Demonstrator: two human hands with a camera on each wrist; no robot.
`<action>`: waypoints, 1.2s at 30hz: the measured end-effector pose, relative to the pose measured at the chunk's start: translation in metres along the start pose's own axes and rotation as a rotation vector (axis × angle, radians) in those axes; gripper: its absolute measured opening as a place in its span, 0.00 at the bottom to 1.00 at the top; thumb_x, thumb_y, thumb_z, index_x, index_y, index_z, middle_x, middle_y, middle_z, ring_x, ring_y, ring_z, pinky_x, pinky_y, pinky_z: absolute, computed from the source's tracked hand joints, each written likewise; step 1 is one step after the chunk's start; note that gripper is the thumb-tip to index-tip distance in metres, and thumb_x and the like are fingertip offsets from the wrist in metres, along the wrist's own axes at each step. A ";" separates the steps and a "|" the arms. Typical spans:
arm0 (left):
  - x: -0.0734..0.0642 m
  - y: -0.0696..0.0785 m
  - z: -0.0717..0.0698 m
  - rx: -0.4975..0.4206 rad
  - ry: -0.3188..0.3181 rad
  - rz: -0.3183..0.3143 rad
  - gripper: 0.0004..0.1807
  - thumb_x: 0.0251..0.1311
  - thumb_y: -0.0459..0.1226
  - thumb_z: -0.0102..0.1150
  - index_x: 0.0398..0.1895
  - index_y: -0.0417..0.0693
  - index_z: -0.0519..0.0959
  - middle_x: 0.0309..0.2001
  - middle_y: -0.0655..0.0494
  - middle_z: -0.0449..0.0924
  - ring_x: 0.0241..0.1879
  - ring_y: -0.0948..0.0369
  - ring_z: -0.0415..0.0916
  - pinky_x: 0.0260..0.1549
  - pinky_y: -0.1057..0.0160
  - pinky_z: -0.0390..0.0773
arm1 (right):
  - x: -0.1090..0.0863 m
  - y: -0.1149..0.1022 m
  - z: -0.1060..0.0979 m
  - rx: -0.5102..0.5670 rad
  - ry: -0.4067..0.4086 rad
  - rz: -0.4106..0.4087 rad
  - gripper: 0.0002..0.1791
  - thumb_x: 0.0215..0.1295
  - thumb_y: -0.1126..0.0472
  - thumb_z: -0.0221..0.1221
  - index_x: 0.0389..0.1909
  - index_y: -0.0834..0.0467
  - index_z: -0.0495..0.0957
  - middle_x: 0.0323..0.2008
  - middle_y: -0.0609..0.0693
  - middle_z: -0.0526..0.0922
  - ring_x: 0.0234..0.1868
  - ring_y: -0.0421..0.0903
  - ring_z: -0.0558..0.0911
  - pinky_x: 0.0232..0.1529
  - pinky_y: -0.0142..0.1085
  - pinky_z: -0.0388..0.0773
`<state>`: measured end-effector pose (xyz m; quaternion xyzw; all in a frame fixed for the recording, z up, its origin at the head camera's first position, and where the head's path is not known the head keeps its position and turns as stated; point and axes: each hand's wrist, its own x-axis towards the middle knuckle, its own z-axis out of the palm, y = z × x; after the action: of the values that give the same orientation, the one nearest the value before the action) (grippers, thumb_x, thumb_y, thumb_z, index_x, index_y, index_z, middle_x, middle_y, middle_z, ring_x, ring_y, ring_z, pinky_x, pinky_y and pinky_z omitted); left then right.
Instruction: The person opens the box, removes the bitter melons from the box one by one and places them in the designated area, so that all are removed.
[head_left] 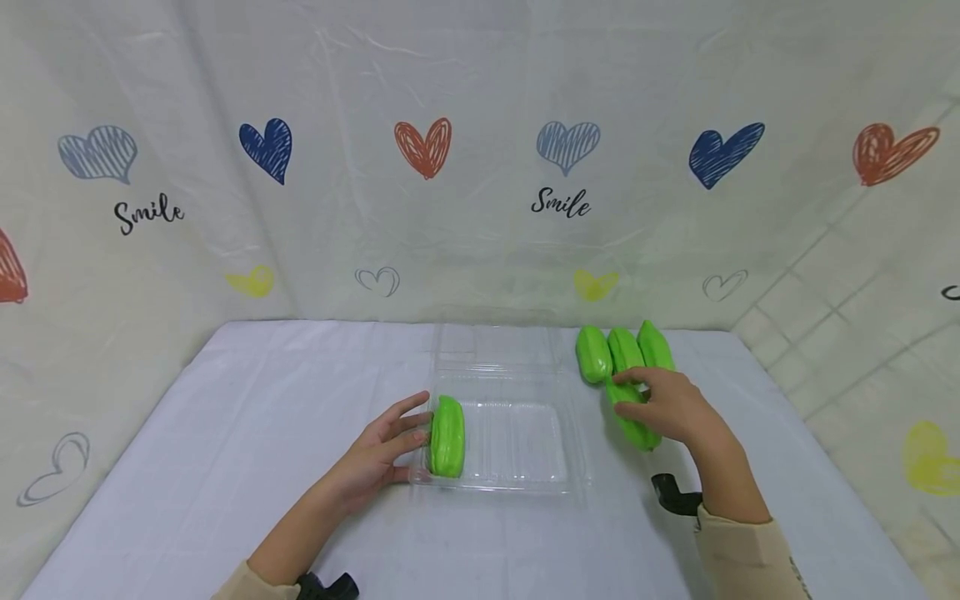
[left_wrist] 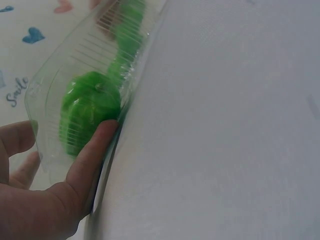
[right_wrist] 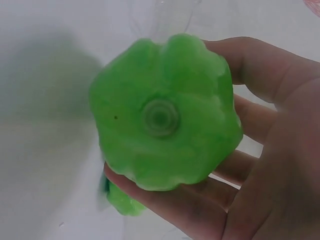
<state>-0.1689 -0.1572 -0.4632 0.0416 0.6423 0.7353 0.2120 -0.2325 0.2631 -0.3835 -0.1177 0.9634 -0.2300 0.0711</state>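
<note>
My right hand (head_left: 667, 404) grips a green ribbed toy vegetable (head_left: 628, 417), its long body tilted. In the right wrist view its lobed end (right_wrist: 160, 145) with a round dimple faces the camera, fingers and thumb around it. My left hand (head_left: 375, 454) rests against the left side of a clear plastic clamshell box (head_left: 517, 442), thumb at the near left corner and the other fingers along the side wall. One similar green toy vegetable (head_left: 447, 437) lies inside the box along its left wall; the left wrist view shows it through the plastic.
Three more green toy vegetables stand side by side at the back right, the leftmost vegetable (head_left: 594, 354) nearest the box. The box's open lid (head_left: 495, 342) lies towards the back. A white cloth covers the table (head_left: 300, 392); a printed curtain (head_left: 480, 242) hangs behind.
</note>
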 end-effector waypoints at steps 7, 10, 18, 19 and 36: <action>0.000 0.000 0.000 0.000 -0.005 0.004 0.36 0.73 0.38 0.53 0.79 0.59 0.52 0.76 0.43 0.53 0.70 0.44 0.61 0.46 0.50 0.84 | 0.003 0.005 0.005 0.008 -0.008 0.006 0.25 0.60 0.52 0.68 0.57 0.57 0.80 0.53 0.63 0.81 0.49 0.60 0.81 0.38 0.48 0.80; 0.000 0.000 0.000 0.002 -0.006 0.006 0.35 0.73 0.38 0.53 0.79 0.59 0.52 0.76 0.43 0.53 0.70 0.44 0.61 0.46 0.50 0.83 | 0.004 0.006 0.007 0.006 -0.009 0.006 0.26 0.60 0.52 0.68 0.57 0.57 0.80 0.53 0.63 0.81 0.48 0.60 0.81 0.38 0.48 0.80; 0.000 0.001 0.000 0.003 -0.006 0.004 0.36 0.73 0.37 0.53 0.79 0.59 0.52 0.76 0.43 0.53 0.68 0.45 0.63 0.46 0.50 0.83 | 0.006 0.008 0.011 0.009 -0.003 0.013 0.25 0.60 0.52 0.68 0.57 0.57 0.80 0.55 0.63 0.80 0.50 0.60 0.81 0.39 0.49 0.80; 0.000 0.001 0.000 0.002 -0.006 0.005 0.36 0.73 0.37 0.54 0.79 0.59 0.52 0.76 0.42 0.53 0.68 0.46 0.63 0.46 0.50 0.83 | 0.006 0.008 0.012 0.013 -0.004 0.013 0.25 0.59 0.52 0.68 0.57 0.57 0.80 0.55 0.63 0.80 0.49 0.60 0.82 0.39 0.49 0.80; -0.002 0.002 0.000 0.006 -0.006 0.004 0.37 0.71 0.38 0.56 0.79 0.60 0.52 0.76 0.42 0.53 0.68 0.45 0.63 0.45 0.52 0.84 | 0.007 0.010 0.015 0.010 -0.024 0.007 0.27 0.58 0.53 0.70 0.57 0.57 0.79 0.56 0.63 0.79 0.49 0.59 0.81 0.41 0.50 0.79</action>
<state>-0.1674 -0.1580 -0.4607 0.0456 0.6440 0.7336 0.2123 -0.2379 0.2639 -0.4019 -0.1170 0.9618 -0.2330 0.0838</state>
